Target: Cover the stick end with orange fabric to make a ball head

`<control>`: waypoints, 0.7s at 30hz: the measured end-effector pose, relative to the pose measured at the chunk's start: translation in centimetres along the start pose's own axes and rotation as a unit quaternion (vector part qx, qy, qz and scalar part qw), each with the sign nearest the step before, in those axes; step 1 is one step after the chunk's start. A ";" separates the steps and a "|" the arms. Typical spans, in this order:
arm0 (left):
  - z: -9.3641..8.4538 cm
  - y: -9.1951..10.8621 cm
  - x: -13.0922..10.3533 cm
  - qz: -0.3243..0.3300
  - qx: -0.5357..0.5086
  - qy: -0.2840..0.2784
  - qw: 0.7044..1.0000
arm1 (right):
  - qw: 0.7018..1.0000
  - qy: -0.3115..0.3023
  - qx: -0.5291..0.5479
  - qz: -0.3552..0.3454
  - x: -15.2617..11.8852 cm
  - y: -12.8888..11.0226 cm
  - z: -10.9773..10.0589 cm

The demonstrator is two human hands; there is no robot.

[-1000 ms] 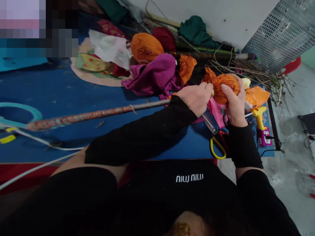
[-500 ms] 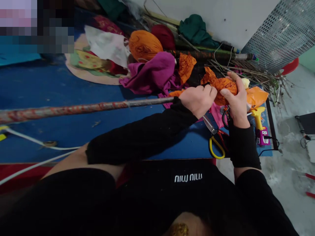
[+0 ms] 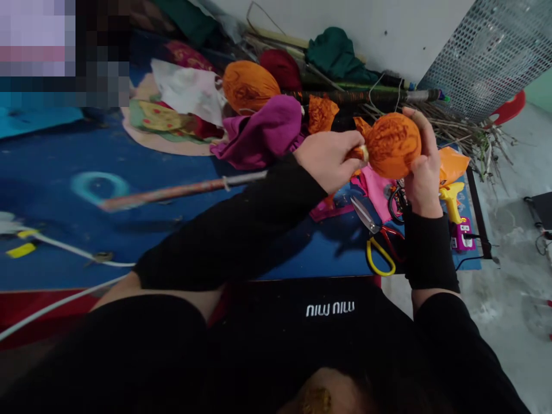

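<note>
My right hand [image 3: 425,167] curls round the right side of a rounded ball wrapped in orange patterned cloth [image 3: 394,145]. At the ball's left, my left hand [image 3: 330,155] is closed on its narrow, gathered neck. A stick with worn reddish wrapping [image 3: 172,192] emerges beyond my left forearm and points left; its join with the neck is hidden behind my hand and sleeve. Below the hands, scissors [image 3: 374,228] with a red and a yellow handle lie partly spread beside pink cloth [image 3: 377,190].
A yellow glue gun [image 3: 451,198] and purple power socket [image 3: 463,234] sit at the blue table's [image 3: 280,253] right end. Behind lie magenta cloth [image 3: 267,126], another orange cloth-wrapped ball [image 3: 250,85], a dark wrapped pole [image 3: 345,96] and dry twigs [image 3: 466,123]. A white cable [image 3: 64,246] crosses the left.
The orange ball has risen and turned, now showing its rounded side and neck. The stick has swung, bringing its far left end into view. My left hand has shifted slightly left and up.
</note>
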State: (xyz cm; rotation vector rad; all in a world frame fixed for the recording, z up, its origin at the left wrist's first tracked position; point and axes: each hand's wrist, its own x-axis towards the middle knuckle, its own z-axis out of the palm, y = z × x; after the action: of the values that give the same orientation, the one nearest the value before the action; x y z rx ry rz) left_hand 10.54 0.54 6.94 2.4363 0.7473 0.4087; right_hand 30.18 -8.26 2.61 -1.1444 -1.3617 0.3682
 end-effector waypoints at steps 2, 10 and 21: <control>-0.8 -0.1 0.3 0.001 -0.164 -0.024 0.986 | 0.999 0.008 0.007 -0.033 0.1 -0.6 0.1; -1.5 1.4 1.5 -0.072 -0.458 -0.041 0.885 | 0.998 0.058 -0.007 -0.030 2.2 -3.0 1.4; -3.0 0.4 3.4 -0.106 -0.541 0.024 0.834 | 1.000 0.023 -0.016 0.006 9.3 -4.2 1.8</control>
State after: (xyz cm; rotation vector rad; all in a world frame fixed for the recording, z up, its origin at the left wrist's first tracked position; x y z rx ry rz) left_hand 12.14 3.49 10.03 1.2627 0.5561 0.5931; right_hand 29.25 -2.12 10.92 -1.1813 -1.3243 0.3280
